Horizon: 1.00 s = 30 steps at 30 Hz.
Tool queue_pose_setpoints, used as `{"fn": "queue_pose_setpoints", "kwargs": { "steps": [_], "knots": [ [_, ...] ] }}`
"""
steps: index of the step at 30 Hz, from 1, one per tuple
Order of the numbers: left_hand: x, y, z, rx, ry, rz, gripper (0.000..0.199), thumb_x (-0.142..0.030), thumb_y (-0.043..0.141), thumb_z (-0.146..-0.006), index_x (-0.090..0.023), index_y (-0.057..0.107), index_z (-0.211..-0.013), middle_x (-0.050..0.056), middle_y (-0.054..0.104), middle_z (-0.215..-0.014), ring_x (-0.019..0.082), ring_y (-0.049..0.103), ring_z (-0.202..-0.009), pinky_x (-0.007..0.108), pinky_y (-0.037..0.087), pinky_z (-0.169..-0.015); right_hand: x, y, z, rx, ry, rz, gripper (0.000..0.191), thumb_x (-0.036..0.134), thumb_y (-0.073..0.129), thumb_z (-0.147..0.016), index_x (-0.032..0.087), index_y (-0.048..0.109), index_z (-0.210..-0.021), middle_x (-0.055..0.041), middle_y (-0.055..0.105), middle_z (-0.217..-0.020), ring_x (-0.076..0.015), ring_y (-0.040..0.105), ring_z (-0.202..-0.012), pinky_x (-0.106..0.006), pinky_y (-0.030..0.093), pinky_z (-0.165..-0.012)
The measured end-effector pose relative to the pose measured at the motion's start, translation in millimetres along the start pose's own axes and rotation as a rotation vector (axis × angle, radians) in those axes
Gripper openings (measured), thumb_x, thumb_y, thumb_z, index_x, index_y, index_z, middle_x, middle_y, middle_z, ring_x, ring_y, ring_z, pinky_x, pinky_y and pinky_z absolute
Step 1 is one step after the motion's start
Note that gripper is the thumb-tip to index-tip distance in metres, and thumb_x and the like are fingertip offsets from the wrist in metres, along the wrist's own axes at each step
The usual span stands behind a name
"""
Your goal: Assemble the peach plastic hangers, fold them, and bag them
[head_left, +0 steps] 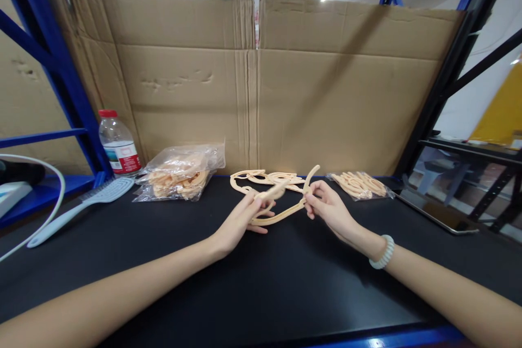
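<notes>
Curved beige strip (279,219) held above tabletop (261,293). Left hand (237,223) and right hand (332,211): fingers clamped on strip. Risk: slender section could snap if over-bent; uneven pull could loosen pinch, dropping strip near loose pieces (281,175).

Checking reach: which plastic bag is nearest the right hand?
The flatter bag, just beyond the right hand; the taller bag lies well left, beside the hairbrush.

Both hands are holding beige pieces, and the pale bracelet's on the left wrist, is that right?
Not quite: the pale bracelet is on the right wrist, as the head view shows. The left hand and right hand do both hold beige pieces.
</notes>
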<state>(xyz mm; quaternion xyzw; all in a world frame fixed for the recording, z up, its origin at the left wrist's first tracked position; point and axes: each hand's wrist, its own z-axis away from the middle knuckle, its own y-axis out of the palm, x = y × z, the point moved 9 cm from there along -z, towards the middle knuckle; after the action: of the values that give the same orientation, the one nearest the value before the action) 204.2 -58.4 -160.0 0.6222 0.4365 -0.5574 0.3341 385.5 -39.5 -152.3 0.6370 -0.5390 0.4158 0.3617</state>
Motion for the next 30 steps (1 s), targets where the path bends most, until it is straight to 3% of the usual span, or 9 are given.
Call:
{"fn": "queue_pose_setpoints", "kwargs": {
  "steps": [3, 5, 9, 13, 16, 22, 27, 30],
  "knots": [
    [-3.8, 20.1, 4.3, 0.177, -0.015, -0.006, 0.038, -0.056, 0.047, -0.086, -0.018, 0.052, -0.090, 0.010, 0.056, -0.124, 0.024, 0.063, -0.095, 0.033, 0.054, -0.068, 1.8, 13.4, 5.1, 0.063, 0.027, -0.166, 0.028, 0.035, 0.070, -0.075, 0.021, 0.053, -0.093, 0.0029, 0.055, -0.077, -0.0082, 0.055, -0.058, -0.023, 0.050, -0.051],
    [-2.9, 28.0, 7.4, 0.219, -0.059, -0.013, 0.034, -0.052, 0.055, -0.083, -0.019, 0.049, -0.089, 0.008, 0.060, -0.116, 0.019, 0.066, -0.081, 0.028, 0.052, -0.060, 0.8, 23.9, 9.7, 0.113, 0.064, -0.193, 0.027, 0.034, 0.071, -0.074, 0.019, 0.059, -0.093, 0.0008, 0.057, -0.081, -0.0095, 0.059, -0.062, -0.025, 0.055, -0.056],
    [5.4, 38.1, 10.6, 0.245, -0.140, -0.006, 0.038, -0.045, 0.069, -0.074, -0.019, 0.047, -0.093, 0.002, 0.064, -0.086, 0.013, 0.062, -0.060, 0.025, 0.049, -0.055, 0.0, 34.0, 16.2, 0.146, 0.092, -0.174, 0.020, 0.033, 0.071, -0.075, 0.016, 0.064, -0.082, -0.0004, 0.059, -0.077, -0.0152, 0.065, -0.071, -0.033, 0.060, -0.066],
    [13.9, 36.1, 8.9, 0.180, -0.149, -0.087, 0.038, -0.047, 0.063, -0.077, -0.017, 0.050, -0.096, 0.000, 0.060, -0.070, 0.010, 0.052, -0.048, 0.024, 0.045, -0.047, 1.1, 32.2, 18.2, 0.122, 0.081, -0.124, 0.019, 0.029, 0.073, -0.072, 0.016, 0.068, -0.084, -0.0016, 0.063, -0.080, -0.0167, 0.066, -0.075, -0.034, 0.060, -0.069],
    [13.0, 35.2, 8.4, 0.170, -0.127, -0.202, 0.035, -0.047, 0.053, -0.083, -0.015, 0.054, -0.097, -0.002, 0.054, -0.067, 0.009, 0.045, -0.049, 0.022, 0.039, -0.046, 4.4, 32.6, 18.0, 0.136, 0.058, -0.088, 0.018, 0.028, 0.073, -0.072, 0.017, 0.070, -0.085, -0.0019, 0.063, -0.080, -0.0157, 0.066, -0.075, -0.032, 0.061, -0.067],
    [-8.8, 33.6, 10.2, 0.168, 0.061, -0.535, 0.033, -0.039, 0.040, -0.092, -0.015, 0.063, -0.096, 0.000, 0.056, -0.077, 0.014, 0.048, -0.069, 0.023, 0.038, -0.062, 19.5, 39.0, 17.3, 0.218, -0.087, 0.053, 0.012, 0.025, 0.071, -0.075, 0.017, 0.072, -0.083, -0.0028, 0.062, -0.085, -0.0133, 0.064, -0.072, -0.025, 0.058, -0.061],
    [-10.3, 38.0, 13.1, 0.226, 0.100, -0.667, 0.033, -0.036, 0.034, -0.095, -0.016, 0.060, -0.090, -0.003, 0.051, -0.066, 0.011, 0.045, -0.060, 0.021, 0.034, -0.058, 23.2, 42.1, 21.3, 0.244, -0.148, 0.126, 0.007, 0.023, 0.069, -0.077, 0.016, 0.071, -0.078, -0.0018, 0.061, -0.078, -0.0102, 0.060, -0.061, -0.022, 0.052, -0.051],
    [-11.2, 42.4, 14.5, 0.269, 0.147, -0.758, 0.035, -0.034, 0.031, -0.096, -0.016, 0.056, -0.080, -0.003, 0.051, -0.063, 0.010, 0.045, -0.056, 0.021, 0.034, -0.056, 41.3, 43.4, 29.3, 0.226, -0.352, 0.305, 0.008, 0.019, 0.064, -0.082, 0.017, 0.069, -0.076, -0.0026, 0.061, -0.076, -0.0119, 0.059, -0.066, -0.024, 0.050, -0.055]
  ]
}}
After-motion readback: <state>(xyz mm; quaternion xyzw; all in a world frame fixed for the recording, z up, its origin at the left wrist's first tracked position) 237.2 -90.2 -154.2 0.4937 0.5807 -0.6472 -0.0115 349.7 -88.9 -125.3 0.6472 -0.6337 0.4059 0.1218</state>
